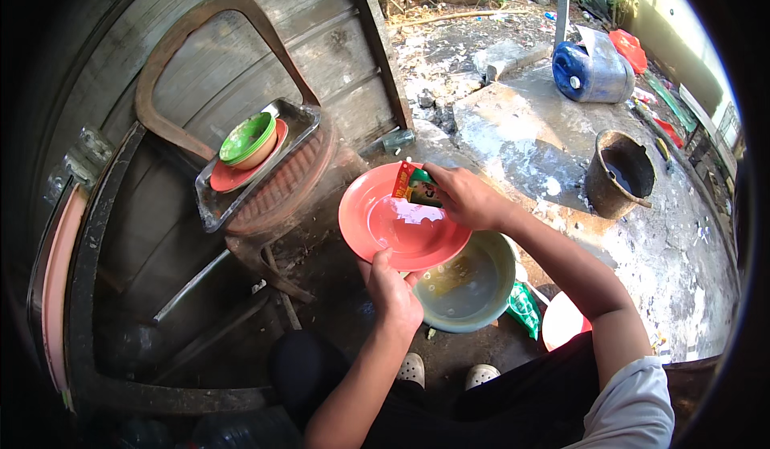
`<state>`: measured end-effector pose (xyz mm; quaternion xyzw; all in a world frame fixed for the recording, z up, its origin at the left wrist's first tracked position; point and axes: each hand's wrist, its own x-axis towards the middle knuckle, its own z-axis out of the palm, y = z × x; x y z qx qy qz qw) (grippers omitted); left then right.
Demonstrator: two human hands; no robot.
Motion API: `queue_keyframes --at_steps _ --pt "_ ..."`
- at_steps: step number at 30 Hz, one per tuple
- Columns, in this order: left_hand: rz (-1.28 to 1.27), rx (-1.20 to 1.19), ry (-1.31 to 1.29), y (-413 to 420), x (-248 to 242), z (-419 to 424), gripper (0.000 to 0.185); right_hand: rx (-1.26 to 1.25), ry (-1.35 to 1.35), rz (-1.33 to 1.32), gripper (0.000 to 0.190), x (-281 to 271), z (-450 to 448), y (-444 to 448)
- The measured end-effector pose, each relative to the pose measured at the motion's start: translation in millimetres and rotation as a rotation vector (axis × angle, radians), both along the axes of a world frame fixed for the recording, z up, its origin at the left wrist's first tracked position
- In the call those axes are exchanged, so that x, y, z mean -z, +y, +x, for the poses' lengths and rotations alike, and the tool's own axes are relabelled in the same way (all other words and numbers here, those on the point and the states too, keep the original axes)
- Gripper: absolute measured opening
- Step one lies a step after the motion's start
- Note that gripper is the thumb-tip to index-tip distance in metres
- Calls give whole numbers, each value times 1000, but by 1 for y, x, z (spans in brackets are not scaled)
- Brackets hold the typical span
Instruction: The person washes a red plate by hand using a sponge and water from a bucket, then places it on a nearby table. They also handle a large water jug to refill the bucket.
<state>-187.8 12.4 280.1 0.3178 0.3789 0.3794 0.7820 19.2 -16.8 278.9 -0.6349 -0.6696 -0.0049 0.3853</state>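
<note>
My left hand (392,295) grips the near rim of a salmon-pink plate (367,208), thumb on top and fingers beneath. In my right hand (466,196) is a small printed sachet (415,189), red and dark green, with something green under the fingers; it is over the plate's upper right part. Wet shine shows on the plate. Below and behind the plate stands a round basin (481,292) of cloudy water with some bubbles and a yellowish patch. A green printed packet (524,310) lies right of the basin, beside a white and red round container (560,322), partly hidden by my leg.
At left, a worn plastic chair (289,190) bears a metal tray (210,208) with green bowls (248,137) stacked on a red plate (231,178). Glasses (84,160) stand far left. A dirty bucket (616,175) and a blue jerrycan (592,73) are on the right.
</note>
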Motion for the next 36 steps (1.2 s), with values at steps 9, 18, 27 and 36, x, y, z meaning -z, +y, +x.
queue_keyframes --at_steps 9,18,27,36 --pt "13 -27 16 6 4 -3 50 -98 173 -47 13 5 -6 12" --pt "-4 -43 32 9 8 -5 50 -12 11 -132 13 15 -7 18" --pt "16 -76 57 11 11 -9 51 -90 204 -81 23 1 -14 17" --pt "23 -79 11 18 17 -12 57 -226 205 -109 22 2 -9 25"
